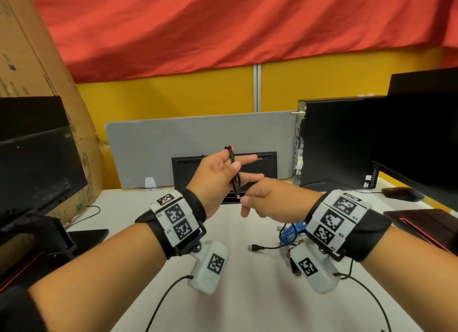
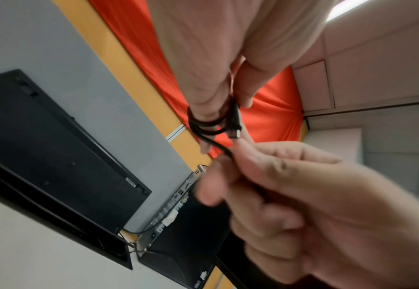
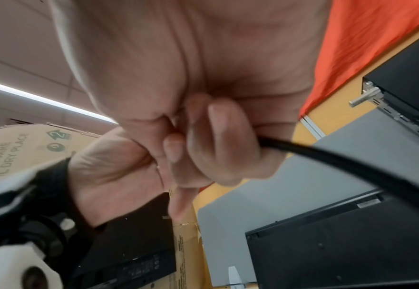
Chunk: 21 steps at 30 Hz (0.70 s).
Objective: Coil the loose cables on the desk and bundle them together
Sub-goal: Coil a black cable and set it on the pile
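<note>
My left hand (image 1: 231, 167) is raised above the white desk (image 1: 247, 297), and a thin black cable (image 1: 234, 173) is looped in a small coil around one of its fingers, with the thumb pressing on it. In the left wrist view the coil (image 2: 203, 126) circles the finger and a connector (image 2: 236, 133) hangs free beside it. My right hand (image 1: 249, 200) sits just below and pinches the cable's tail (image 2: 225, 151) with curled fingers (image 3: 218, 140). A tangle of blue cable (image 1: 288, 232) and a black USB cable (image 1: 255, 248) lie on the desk under my right wrist.
A black keyboard (image 1: 198, 168) leans against a grey divider (image 1: 173, 138) behind my hands. A PC tower (image 1: 334, 143) and a monitor (image 1: 421, 133) stand right, another monitor (image 1: 37, 158) and a cardboard box (image 1: 37, 59) left. A mouse (image 1: 399, 193) lies far right.
</note>
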{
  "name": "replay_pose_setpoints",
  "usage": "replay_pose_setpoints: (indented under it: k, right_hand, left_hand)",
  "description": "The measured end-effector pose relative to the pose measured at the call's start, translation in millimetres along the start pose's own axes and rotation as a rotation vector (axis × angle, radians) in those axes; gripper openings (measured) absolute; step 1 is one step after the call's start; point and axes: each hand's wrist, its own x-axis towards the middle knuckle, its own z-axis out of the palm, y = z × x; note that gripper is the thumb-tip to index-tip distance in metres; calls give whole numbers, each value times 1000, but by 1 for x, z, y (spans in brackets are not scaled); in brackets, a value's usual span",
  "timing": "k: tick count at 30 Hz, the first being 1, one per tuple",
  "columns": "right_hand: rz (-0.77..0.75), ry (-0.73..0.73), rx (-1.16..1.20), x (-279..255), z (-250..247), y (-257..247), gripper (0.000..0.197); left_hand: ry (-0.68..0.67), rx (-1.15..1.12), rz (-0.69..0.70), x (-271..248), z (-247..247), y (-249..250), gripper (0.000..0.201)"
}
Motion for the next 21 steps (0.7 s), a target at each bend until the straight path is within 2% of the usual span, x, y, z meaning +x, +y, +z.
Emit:
replay_pose_setpoints:
  k: [3, 6, 8, 15, 18, 21]
  right_hand:
    - [-43, -13, -17, -9, -12, -12, 36]
    - [-82, 35, 10, -12, -26, -18, 34]
    - [-84, 94, 42, -12, -38, -19, 32]
    - [-144, 408, 211, -4, -70, -9, 22]
    - [-115, 473, 198, 4, -65, 6, 20]
    - [-99, 457, 232, 12, -50, 18, 24]
  left_hand:
    - [11, 141, -28, 1, -5, 0, 45]
    - [22, 229, -97, 0, -4, -4, 37]
    - [-47, 228, -128, -4, -2, -4, 29]
    - [-201, 250, -140, -16, 2, -5, 63]
    - [-253, 207, -114, -18, 7, 1, 56]
    - [-266, 122, -87, -19, 12, 5, 49]
